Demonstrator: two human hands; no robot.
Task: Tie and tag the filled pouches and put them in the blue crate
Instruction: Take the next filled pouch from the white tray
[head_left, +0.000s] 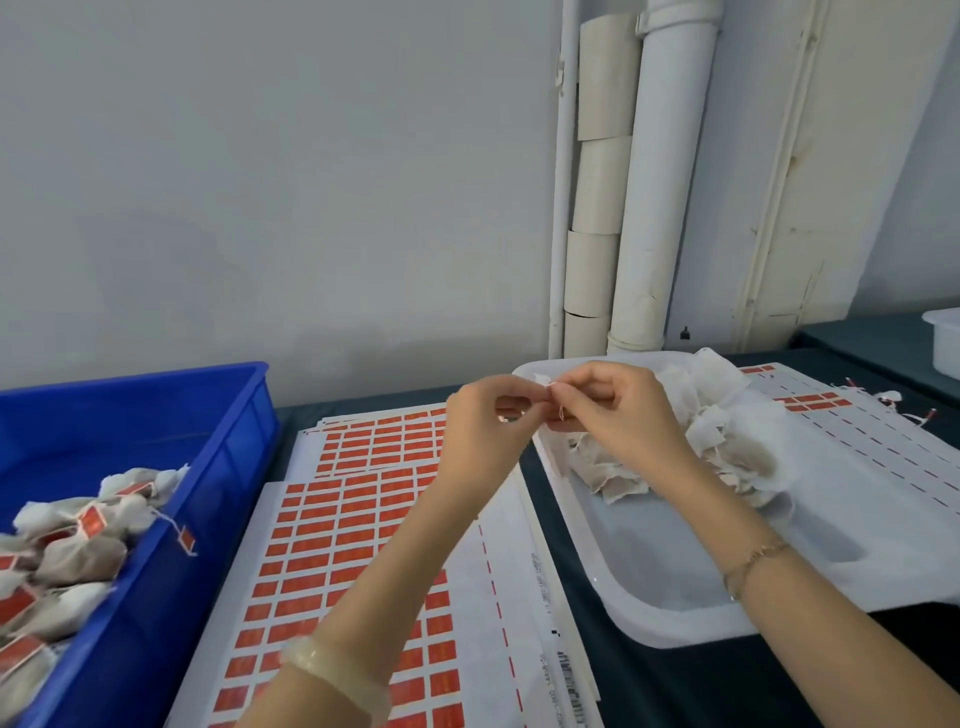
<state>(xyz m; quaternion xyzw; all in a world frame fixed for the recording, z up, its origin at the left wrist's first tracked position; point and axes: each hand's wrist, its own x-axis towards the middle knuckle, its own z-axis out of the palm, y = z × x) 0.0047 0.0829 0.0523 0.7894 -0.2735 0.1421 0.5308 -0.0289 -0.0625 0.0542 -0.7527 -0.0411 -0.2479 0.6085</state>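
Nearest the lens, the left forearm rose from the bottom edge with a pale bangle (332, 675) on its wrist. The blue crate (228, 447) stood at the far left, probably so a finished piece could be dropped in with a short sideways reach. Tagged pouches (78, 556) already lay heaped in it, one tag hanging over the rim. The white tray (675, 613) sat to the right, under the right arm, with the untied pouches (727, 441) piled at its far end as supply. Between crate and tray lay sheets of red tags (363, 545), right below the hands for easy picking.

Both hands were raised above the tray's near-left corner, wrists bent inward, fingertips meeting. The left hand (483, 415) had thumb and forefinger pressed together. The right hand (618, 410), a thin bracelet (753, 564) on its wrist, had its fingers curled. Both pinched a thin drawstring (560, 413) beside a scrap of white cloth. The pouch's body could not be told from the pile behind. This looked like tying, with tagging not yet done.
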